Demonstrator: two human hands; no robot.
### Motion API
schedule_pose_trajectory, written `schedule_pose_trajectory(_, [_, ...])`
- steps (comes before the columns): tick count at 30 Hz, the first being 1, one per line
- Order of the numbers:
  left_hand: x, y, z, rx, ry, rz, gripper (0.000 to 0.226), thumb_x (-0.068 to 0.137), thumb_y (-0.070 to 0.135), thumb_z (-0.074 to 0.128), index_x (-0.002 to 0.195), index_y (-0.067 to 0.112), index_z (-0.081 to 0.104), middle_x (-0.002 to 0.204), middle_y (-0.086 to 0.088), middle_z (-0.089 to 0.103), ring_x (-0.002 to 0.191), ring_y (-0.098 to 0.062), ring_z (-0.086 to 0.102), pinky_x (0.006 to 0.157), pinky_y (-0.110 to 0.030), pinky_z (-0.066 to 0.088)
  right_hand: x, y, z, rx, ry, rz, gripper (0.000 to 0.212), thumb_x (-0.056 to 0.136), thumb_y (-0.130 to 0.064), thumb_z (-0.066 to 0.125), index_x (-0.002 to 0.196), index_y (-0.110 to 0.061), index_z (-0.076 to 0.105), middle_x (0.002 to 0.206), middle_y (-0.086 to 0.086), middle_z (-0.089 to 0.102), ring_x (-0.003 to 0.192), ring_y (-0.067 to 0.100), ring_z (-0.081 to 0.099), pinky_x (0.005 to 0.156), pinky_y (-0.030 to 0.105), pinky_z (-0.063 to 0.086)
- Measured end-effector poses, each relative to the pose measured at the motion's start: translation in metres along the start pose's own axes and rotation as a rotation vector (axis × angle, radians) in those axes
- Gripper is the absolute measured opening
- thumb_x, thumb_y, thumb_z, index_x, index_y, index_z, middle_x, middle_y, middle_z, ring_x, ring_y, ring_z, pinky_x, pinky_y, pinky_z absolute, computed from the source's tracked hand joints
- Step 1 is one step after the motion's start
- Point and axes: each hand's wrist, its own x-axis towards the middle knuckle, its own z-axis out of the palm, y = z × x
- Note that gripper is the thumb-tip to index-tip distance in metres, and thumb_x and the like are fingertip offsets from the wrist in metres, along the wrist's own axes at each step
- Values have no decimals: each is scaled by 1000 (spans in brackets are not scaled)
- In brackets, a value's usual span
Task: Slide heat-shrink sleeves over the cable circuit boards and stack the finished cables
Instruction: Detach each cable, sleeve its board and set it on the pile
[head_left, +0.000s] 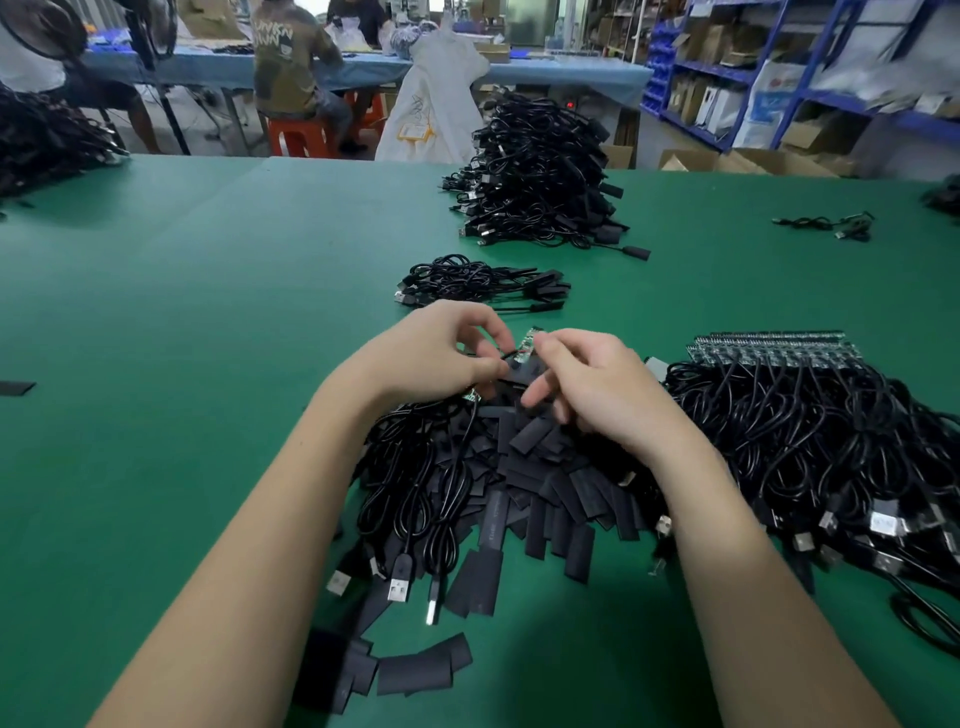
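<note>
My left hand (441, 348) pinches a black cable just behind its small green circuit board (527, 345), which sticks up between both hands. My right hand (597, 384) holds a black heat-shrink sleeve (524, 371) at the board's lower end. Below my hands lies a heap of loose flat black sleeves (545, 478) mixed with coiled USB cables (415, 499). A small stack of sleeved cables (483, 283) lies just beyond my hands. To the right, a large batch of cables with bare boards (779, 348) is lined up in a row.
A tall pile of black cables (540, 171) stands farther back on the green table (208, 312). Loose sleeves (415, 670) lie near the front edge. One cable (831, 223) lies far right. People sit at a blue table behind; shelves stand at the right.
</note>
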Motion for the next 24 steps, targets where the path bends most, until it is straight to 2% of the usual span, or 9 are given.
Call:
schedule_pose_trajectory(2, [3,-4,-1,-6,78,-30,10,91,15,72,94,24,67,78,8,72,69,-14,72,72,-26,49,0,5,-9,-236,72,-86,14,99,-40,57,98,-33,69,75,-16,75,60,-5,60,55,9,38])
schedule_pose_trajectory(4, [4,-7,-2,-18,143,-63,9,90,19,72,89,27,67,74,11,71,59,-6,64,65,-23,45,-1,8,-11,-363,74,-133,6,90,-35,70,92,-33,75,77,-16,74,74,-5,63,69,17,44])
schedule_pose_trajectory(8, [6,-7,0,-35,176,-66,16,86,38,78,86,26,68,73,11,69,52,1,52,63,-23,40,-3,7,-3,-428,-58,-165,16,82,-37,79,98,-39,78,88,-21,73,88,-5,65,85,23,50])
schedule_pose_trajectory(12, [7,-6,2,0,162,-67,17,85,38,80,86,26,67,81,1,71,50,0,48,64,-26,40,0,7,4,-464,-88,-196,17,80,-39,82,96,-43,76,90,-23,69,90,-2,63,87,28,52])
schedule_pose_trajectory(14, [7,-6,2,14,156,-71,17,85,38,79,87,26,67,85,-2,74,54,-3,49,65,-26,40,0,8,2,-457,-79,-204,8,80,-37,82,85,-40,77,80,-26,67,80,-9,60,77,19,48])
schedule_pose_trajectory(16, [7,-6,1,18,155,-69,17,85,38,79,87,26,67,89,-4,75,58,-7,51,66,-26,41,-2,7,-2,-396,-78,-218,11,82,-31,82,77,-38,74,64,-33,61,66,-15,54,61,6,38])
schedule_pose_trajectory(18, [7,-6,0,21,157,-68,17,85,37,79,87,26,67,89,-3,75,56,-4,51,65,-26,40,-3,6,-7,-297,-58,-213,16,83,-26,80,74,-36,70,58,-39,55,58,-11,52,58,3,37])
schedule_pose_trajectory(21, [7,-7,1,15,152,-66,17,85,36,80,87,26,67,83,1,73,48,3,47,62,-25,39,-4,7,-10,-205,5,-191,12,84,-24,77,76,-30,69,61,-26,62,51,-1,50,58,7,39])
schedule_pose_trajectory(24, [7,-7,2,16,150,-62,17,85,35,81,87,25,67,74,9,67,48,3,47,61,-24,39,-4,8,-9,-108,77,-145,8,84,-18,71,81,-24,66,70,-6,73,60,14,65,70,26,54])
